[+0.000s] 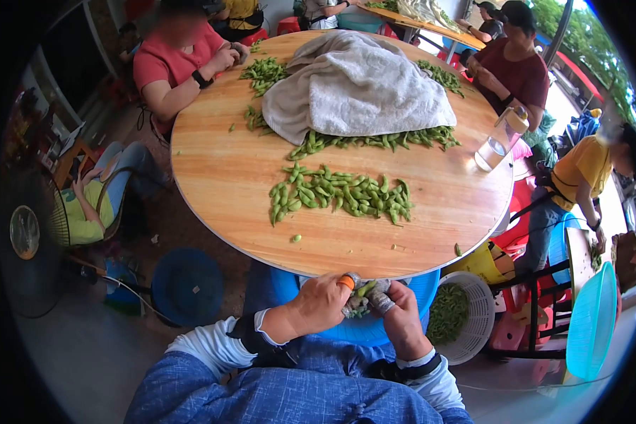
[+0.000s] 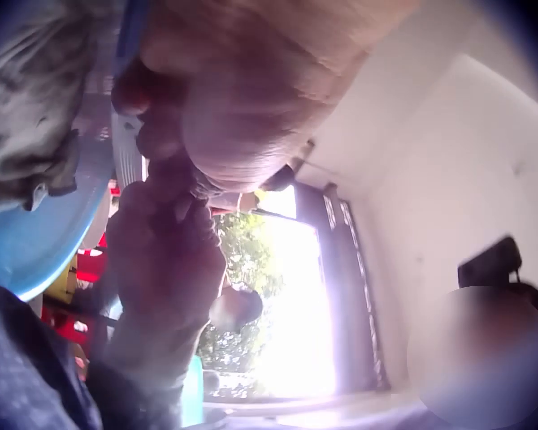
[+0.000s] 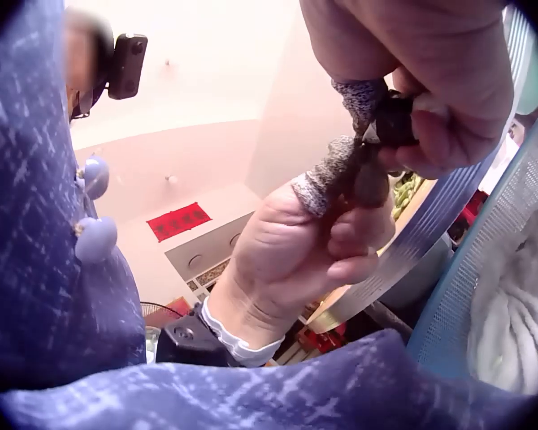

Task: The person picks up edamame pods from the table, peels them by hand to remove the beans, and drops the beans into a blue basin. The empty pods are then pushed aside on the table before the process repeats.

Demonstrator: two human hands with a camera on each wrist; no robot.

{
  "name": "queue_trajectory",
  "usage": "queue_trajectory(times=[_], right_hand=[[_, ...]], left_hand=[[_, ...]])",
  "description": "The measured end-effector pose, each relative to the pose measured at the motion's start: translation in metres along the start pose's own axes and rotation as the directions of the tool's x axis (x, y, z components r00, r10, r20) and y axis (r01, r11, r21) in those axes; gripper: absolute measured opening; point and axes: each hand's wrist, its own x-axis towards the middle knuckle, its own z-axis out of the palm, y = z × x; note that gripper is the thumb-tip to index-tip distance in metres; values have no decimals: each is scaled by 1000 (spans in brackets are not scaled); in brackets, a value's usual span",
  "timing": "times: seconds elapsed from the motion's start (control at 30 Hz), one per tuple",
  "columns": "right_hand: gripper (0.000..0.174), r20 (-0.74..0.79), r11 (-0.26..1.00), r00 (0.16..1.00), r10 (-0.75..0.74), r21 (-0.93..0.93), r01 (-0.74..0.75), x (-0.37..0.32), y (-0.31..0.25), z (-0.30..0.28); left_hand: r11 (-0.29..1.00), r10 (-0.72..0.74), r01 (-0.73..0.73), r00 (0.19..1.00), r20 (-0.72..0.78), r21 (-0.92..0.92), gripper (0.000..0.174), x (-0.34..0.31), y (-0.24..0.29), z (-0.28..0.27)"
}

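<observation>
Over the table's near edge, my left hand (image 1: 311,305) and right hand (image 1: 405,321) meet with fingers curled and tips together. Between them a green soybean pod (image 1: 365,289) shows, pinched by both hands and partly hidden by the fingers. An orange band (image 1: 346,281) wraps one left finger. Grey knitted finger covers (image 1: 380,300) sit on fingertips; in the right wrist view the left thumb wears such a cover (image 3: 325,179). Below the hands stands a blue basin (image 1: 424,290). Ahead on the round wooden table (image 1: 226,191) lies a row of soybean pods (image 1: 339,192).
A grey towel (image 1: 360,92) covers a heap of pods at mid-table. A glass bottle (image 1: 500,140) stands near the right edge. At lower right is a white basket (image 1: 477,318) holding pods; a dark blue tub (image 1: 187,286) is at left. Several people sit around.
</observation>
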Motion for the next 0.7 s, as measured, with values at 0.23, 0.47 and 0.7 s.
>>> queue_trajectory(times=[0.23,0.47,0.7], right_hand=[[18,-39,984,983,-178,-13,177,-1,4,7],[17,15,970,973,-230,-82,231,-1,8,-3],[15,79,944,983,-164,-276,180,0,8,3]], left_hand=[[940,32,-126,958,-284,-317,26,6,2,13],[316,-274,373,916,293,-872,23,1,-7,11],[623,-231,309,950,209,-718,18,-6,-7,5]])
